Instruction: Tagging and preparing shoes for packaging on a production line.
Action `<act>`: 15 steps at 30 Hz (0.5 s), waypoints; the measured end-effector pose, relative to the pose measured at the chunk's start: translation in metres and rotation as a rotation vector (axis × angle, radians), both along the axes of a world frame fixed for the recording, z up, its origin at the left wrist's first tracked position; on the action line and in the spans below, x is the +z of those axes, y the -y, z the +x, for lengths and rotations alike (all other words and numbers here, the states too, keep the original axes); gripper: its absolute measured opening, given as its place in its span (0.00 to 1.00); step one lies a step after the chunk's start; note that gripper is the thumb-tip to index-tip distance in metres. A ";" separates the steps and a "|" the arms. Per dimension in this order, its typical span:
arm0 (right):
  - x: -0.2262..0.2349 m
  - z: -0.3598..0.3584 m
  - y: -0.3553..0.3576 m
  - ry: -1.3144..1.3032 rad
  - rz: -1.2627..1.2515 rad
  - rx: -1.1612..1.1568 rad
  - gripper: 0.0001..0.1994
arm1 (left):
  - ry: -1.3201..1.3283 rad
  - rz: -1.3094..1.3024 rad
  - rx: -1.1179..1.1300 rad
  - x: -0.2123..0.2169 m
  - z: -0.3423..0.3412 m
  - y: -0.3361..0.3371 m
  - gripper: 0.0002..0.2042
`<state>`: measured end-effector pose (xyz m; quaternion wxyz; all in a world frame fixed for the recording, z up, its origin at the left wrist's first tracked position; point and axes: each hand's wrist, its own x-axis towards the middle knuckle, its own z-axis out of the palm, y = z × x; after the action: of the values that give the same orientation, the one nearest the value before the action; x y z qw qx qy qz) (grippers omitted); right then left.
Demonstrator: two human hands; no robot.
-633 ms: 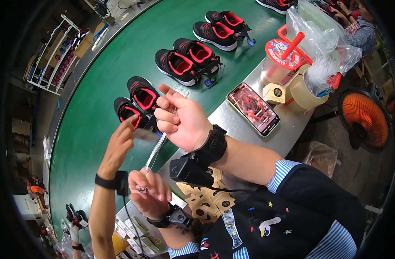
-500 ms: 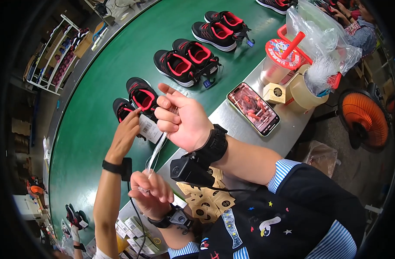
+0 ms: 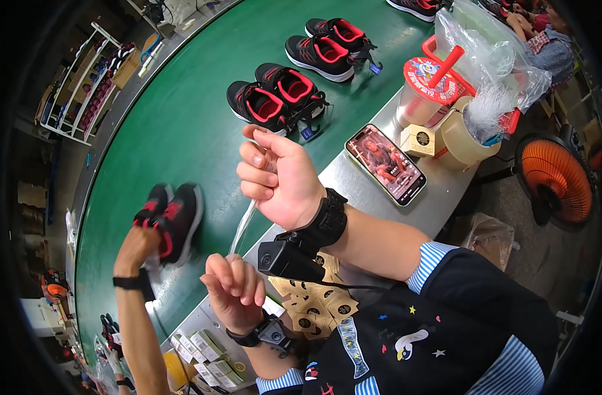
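Observation:
A bundle of thin, clear plastic strands stretches between my two hands above the metal edge of the bench. My right hand, higher up, has its fingers curled around the upper end. Lower and to the left, my left hand closes on the other end, its fingertips partly hiding the strands. Under my right wrist lies a pile of gold square cards. Beyond my right hand, a pair of black and red sneakers with a dark hanger tag stands on the green belt.
A co-worker's hand grips another sneaker pair at left. To the right are a phone, small gold box, lidded cup and beige tub of strands. An orange fan stands beyond; more sneakers sit farther off.
The co-worker's hand has carried the nearest sneaker pair down and left, turning it. The other sneakers have shifted slightly left. My hands have barely moved and still hold the strands.

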<state>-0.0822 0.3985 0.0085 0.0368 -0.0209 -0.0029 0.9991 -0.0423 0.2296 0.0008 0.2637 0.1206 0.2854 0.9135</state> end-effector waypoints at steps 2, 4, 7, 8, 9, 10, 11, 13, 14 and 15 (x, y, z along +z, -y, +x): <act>0.002 0.000 0.003 -0.008 -0.005 0.020 0.06 | -0.025 -0.037 0.038 0.003 0.003 0.003 0.19; -0.001 0.000 -0.003 -0.023 -0.018 0.027 0.06 | -0.045 -0.061 0.038 0.000 0.000 -0.004 0.21; -0.005 0.000 -0.006 -0.105 -0.043 0.062 0.08 | -0.226 -0.115 0.068 -0.003 -0.003 -0.002 0.22; -0.004 -0.002 -0.006 -0.106 -0.047 0.070 0.08 | -0.229 -0.089 0.117 -0.002 -0.003 0.000 0.23; -0.003 -0.003 -0.008 -0.113 0.030 0.022 0.09 | -0.232 -0.058 0.158 -0.002 -0.003 0.001 0.23; -0.002 -0.004 -0.009 -0.120 0.108 -0.027 0.09 | -0.228 -0.011 0.202 0.000 -0.004 0.002 0.23; 0.000 -0.004 -0.009 -0.120 0.109 -0.028 0.09 | -0.232 -0.003 0.243 0.001 -0.007 0.007 0.22; 0.007 -0.004 -0.005 -0.087 0.572 -0.201 0.10 | -0.285 0.007 0.359 0.004 -0.011 0.018 0.21; 0.003 -0.006 0.000 -0.252 0.826 -0.273 0.11 | -0.280 -0.028 0.470 0.007 -0.011 0.021 0.21; 0.007 -0.001 0.006 -0.311 0.996 -0.224 0.14 | -0.273 -0.059 0.576 0.010 -0.011 0.021 0.20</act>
<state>-0.0831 0.3928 0.0158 0.1487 0.1474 -0.4692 0.8579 -0.0529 0.2090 0.0103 -0.0432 0.1486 0.3669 0.9173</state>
